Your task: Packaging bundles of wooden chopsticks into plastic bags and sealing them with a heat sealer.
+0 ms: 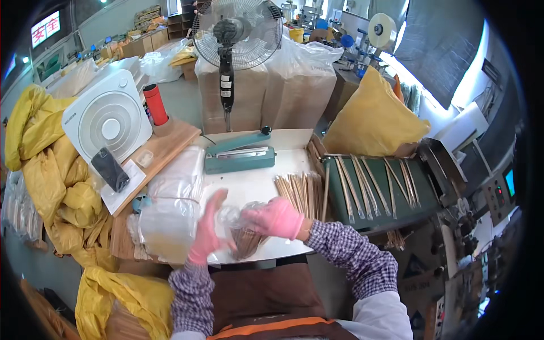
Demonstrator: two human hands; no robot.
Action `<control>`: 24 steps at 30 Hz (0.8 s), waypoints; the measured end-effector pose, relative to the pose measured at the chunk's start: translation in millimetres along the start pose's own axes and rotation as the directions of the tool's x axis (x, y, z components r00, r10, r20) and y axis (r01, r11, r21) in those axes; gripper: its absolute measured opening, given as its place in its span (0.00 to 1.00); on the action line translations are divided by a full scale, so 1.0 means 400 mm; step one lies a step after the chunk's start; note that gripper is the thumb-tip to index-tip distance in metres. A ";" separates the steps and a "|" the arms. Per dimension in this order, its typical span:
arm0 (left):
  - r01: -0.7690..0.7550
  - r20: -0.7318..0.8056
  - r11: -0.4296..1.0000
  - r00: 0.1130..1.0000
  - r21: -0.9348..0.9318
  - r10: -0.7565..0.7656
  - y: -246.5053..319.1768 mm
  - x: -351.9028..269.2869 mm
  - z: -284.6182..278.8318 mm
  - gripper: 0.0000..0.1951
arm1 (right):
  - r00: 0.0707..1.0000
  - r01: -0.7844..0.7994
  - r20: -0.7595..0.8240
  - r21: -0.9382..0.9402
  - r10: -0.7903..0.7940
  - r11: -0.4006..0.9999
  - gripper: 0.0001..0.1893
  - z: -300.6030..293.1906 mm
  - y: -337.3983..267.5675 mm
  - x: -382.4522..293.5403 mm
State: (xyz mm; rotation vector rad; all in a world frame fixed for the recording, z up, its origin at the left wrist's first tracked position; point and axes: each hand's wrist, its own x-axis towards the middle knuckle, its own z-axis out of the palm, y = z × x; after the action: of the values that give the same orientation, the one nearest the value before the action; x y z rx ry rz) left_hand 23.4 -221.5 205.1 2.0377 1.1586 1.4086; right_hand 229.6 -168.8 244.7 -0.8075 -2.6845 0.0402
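My right hand point(274, 219), in a pink glove, grips the gathered mouth of a clear plastic bag point(229, 216). In the bag's lower part is a bundle of thin brown sticks point(246, 243), just above the white worktop point(293, 157). To its left my left hand point(208, 233), also pink-gloved, is raised with thumb and fingers apart, holding nothing. A row of wrapped wooden sticks point(299, 191) lies beside my right hand. A green impulse heat sealer point(240, 159) stands behind both hands. Left of my left hand lies a stack of clear plastic bags point(170, 212).
On the right, a green conveyor belt point(378, 187) carries several wrapped sticks. A wooden board point(176, 140) at the left holds a phone point(109, 170) and a red bottle point(156, 105) near a white box fan point(108, 121). A pedestal fan point(238, 32) stands behind the worktop. Yellow bags point(63, 178) crowd the left.
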 end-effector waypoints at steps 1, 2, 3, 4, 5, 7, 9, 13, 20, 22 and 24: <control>0.052 0.078 0.996 0.995 0.067 -0.057 -0.031 -0.057 0.021 0.33 | 0.989 0.149 -0.015 -0.031 -0.150 0.988 0.23 0.022 0.001 0.016; 0.158 0.094 0.986 0.984 -0.049 -0.153 -0.059 -0.116 0.082 0.34 | 0.988 0.151 -0.013 -0.029 -0.152 0.988 0.23 0.042 -0.007 0.036; 0.262 0.111 0.953 0.963 -0.151 -0.247 -0.098 -0.162 0.129 0.36 | 0.978 0.209 -0.013 0.115 -0.209 0.971 0.16 0.052 -0.034 0.075; 0.258 0.106 0.952 0.964 -0.162 -0.244 -0.168 -0.182 0.166 0.36 | 0.967 0.248 -0.004 0.244 -0.254 0.937 0.10 0.057 -0.040 0.102; 0.076 0.040 0.965 0.995 0.251 -0.089 -0.237 -0.197 0.184 0.34 | 0.963 0.262 -0.005 0.249 -0.270 0.932 0.10 0.065 -0.043 0.148; -0.091 0.041 0.786 0.996 0.612 0.083 -0.284 -0.132 0.187 0.33 | 0.961 0.220 0.155 0.076 -0.229 0.973 0.08 0.077 -0.009 0.231; 0.388 0.226 0.784 0.921 -0.485 -0.316 -0.297 0.012 0.149 0.26 | 0.985 0.129 -0.147 0.243 -0.095 0.961 0.09 0.125 0.151 0.296; 0.637 0.224 0.457 0.703 -0.620 -0.675 -0.464 0.108 0.185 0.16 | 0.667 -0.175 -0.687 0.234 0.290 0.956 0.13 0.280 0.515 0.386; 0.697 0.551 0.048 0.604 -0.715 -0.576 -0.614 0.273 0.257 0.14 | 0.621 -0.302 -0.417 0.653 0.663 0.694 0.10 0.234 0.533 0.528; 0.737 0.613 -0.016 0.550 -0.676 -0.567 -0.677 0.341 0.265 0.14 | 0.742 -0.132 -0.374 0.732 0.557 0.668 0.08 0.179 0.472 0.545; 0.778 0.688 -0.092 0.487 -0.622 -0.538 -0.707 0.389 0.280 0.13 | 0.725 -0.030 -0.454 0.730 0.518 0.682 0.07 0.188 0.467 0.527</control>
State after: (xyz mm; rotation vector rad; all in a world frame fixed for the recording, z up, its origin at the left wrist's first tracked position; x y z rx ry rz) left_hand 33.9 80.7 45.9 0.4762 0.7169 0.8134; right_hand 139.7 107.0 216.3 -0.7947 -1.6472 0.6794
